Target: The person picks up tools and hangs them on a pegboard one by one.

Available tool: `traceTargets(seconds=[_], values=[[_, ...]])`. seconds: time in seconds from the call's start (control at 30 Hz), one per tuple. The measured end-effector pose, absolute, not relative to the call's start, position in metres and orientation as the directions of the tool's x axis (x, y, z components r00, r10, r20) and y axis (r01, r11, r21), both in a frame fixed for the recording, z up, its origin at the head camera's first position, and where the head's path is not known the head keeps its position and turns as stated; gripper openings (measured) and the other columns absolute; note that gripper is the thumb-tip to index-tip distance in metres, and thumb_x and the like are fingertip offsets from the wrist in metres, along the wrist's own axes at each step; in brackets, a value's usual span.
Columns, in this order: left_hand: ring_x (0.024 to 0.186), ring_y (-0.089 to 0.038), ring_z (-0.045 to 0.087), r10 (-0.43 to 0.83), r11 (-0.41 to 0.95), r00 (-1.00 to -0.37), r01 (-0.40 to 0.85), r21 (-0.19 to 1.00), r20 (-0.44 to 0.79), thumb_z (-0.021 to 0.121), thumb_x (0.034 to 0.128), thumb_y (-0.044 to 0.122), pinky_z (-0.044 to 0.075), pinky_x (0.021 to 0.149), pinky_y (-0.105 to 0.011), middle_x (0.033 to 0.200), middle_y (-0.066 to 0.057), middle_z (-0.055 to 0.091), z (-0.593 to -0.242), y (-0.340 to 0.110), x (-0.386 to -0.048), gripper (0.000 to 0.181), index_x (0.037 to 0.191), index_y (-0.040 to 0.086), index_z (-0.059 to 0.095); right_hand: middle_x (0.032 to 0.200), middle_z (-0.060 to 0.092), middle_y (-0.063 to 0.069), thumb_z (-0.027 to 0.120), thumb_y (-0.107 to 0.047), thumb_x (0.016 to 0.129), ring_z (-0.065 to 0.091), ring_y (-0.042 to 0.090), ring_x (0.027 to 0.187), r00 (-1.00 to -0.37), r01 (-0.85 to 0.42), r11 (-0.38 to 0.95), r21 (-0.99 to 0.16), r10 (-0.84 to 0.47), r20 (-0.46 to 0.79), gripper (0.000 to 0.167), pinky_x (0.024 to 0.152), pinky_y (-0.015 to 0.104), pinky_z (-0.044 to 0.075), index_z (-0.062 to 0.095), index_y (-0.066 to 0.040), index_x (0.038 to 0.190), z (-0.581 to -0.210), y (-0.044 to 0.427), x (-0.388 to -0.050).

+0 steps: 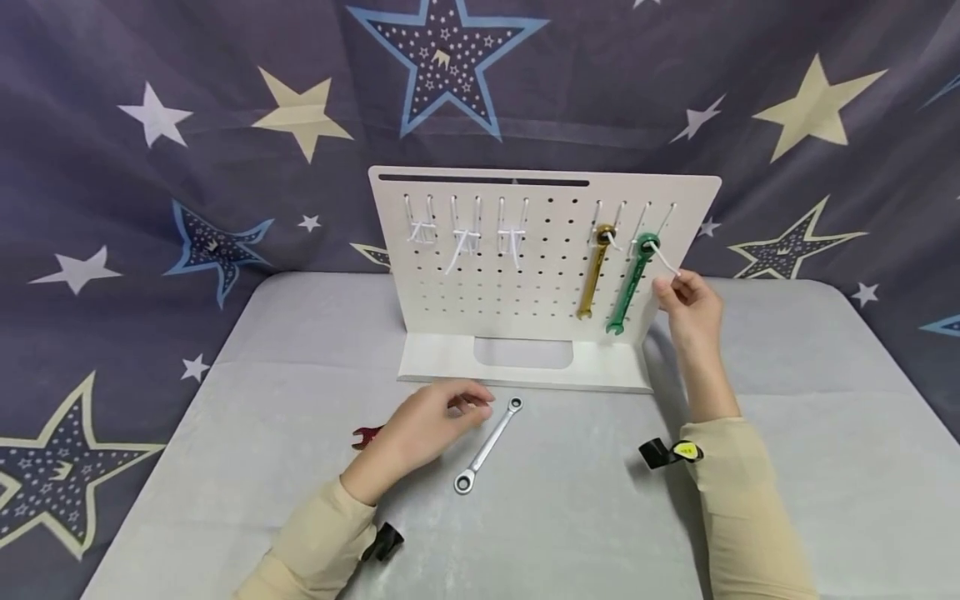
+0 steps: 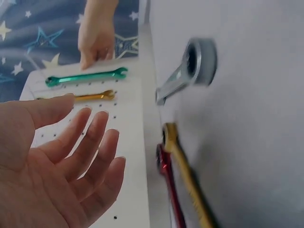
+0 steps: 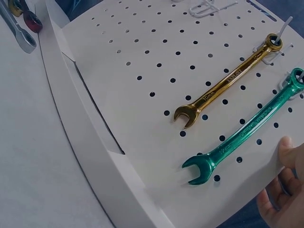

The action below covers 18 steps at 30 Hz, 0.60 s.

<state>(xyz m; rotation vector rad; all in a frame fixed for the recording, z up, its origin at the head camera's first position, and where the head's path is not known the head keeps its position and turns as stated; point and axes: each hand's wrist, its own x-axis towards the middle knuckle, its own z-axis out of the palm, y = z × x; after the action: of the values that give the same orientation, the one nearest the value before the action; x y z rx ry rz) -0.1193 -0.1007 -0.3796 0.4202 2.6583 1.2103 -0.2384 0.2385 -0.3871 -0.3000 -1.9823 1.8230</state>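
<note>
Pale grey desk [image 1: 562, 475] spreads wide on both sides of a white perforated pegboard [image 1: 551, 283]

Dark cloth printed with stars [image 1: 225, 179] hangs behind the desk's far edge. At the pegboard's right side edge, the right hand [image 1: 697, 317] grips the panel, thumb on the front face and fingers curled behind. Just beside it, a shiny green combination wrench [image 1: 630, 283] hangs by its ring end from a hook, slanting near that edge; a shiny gold combination wrench [image 1: 595, 275] hangs next to it, further in.

The left hand [image 1: 431, 421] hovers over the desk before the pegboard's white base [image 1: 442, 358], its fingers parted, loosely bent and holding nothing. Close by its fingertips lies a silver double-ring wrench [image 1: 489, 447], upper ring near the base's front edge. A red wrench [image 1: 366, 437] lies partly hidden beneath the hand, with a yellow-gold wrench [image 2: 190, 178] beside it in the left wrist view. Between the silver wrench and the right forearm [image 1: 711, 387], a broad stretch of desk lies open.
</note>
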Motion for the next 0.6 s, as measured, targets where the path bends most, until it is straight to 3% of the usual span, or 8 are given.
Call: traceTargets(seconds=[0.2,0.37,0.6], values=[[0.084,-0.007,0.061,0.370,0.684,-0.927,0.224,0.695,-0.065,0.072,0.0924,0.021,0.049,0.075,-0.031,0.090,0.009,0.066,-0.387,-0.091,-0.119,0.020,0.112,0.014,0.071,0.075,0.059,-0.019,0.069,-0.013,0.092,0.055,0.001,0.076,-0.882,-0.132,0.123,-0.984,0.437,0.173,0.011,0.068,0.011,0.047,0.059,-0.008,0.095,-0.387,0.237,-0.242],[0.086,-0.011,0.061,0.385,0.746,-0.919,0.258,0.615,-0.081,0.076,0.0887,0.021,0.049,0.078,-0.034,0.097,0.005,0.067,-0.394,-0.087,-0.121,0.026,0.113,0.013,0.071,0.074,0.058,-0.021,0.067,-0.010,0.094,0.055,0.000,0.075,-0.875,-0.146,0.122,-0.982,0.448,0.186,0.011,0.067,0.011,0.047,0.058,-0.004,0.097,-0.390,0.233,-0.243],[0.088,-0.016,0.063,0.419,0.746,-0.905,0.298,0.596,-0.071,0.080,0.0824,0.014,0.050,0.080,-0.036,0.092,0.003,0.067,-0.401,-0.076,-0.125,0.032,0.112,0.007,0.071,0.075,0.058,-0.020,0.067,-0.009,0.094,0.054,-0.001,0.074,-0.870,-0.155,0.167,-0.974,0.444,0.214,0.017,0.066,0.011,0.046,0.060,0.004,0.102,-0.389,0.238,-0.241]])
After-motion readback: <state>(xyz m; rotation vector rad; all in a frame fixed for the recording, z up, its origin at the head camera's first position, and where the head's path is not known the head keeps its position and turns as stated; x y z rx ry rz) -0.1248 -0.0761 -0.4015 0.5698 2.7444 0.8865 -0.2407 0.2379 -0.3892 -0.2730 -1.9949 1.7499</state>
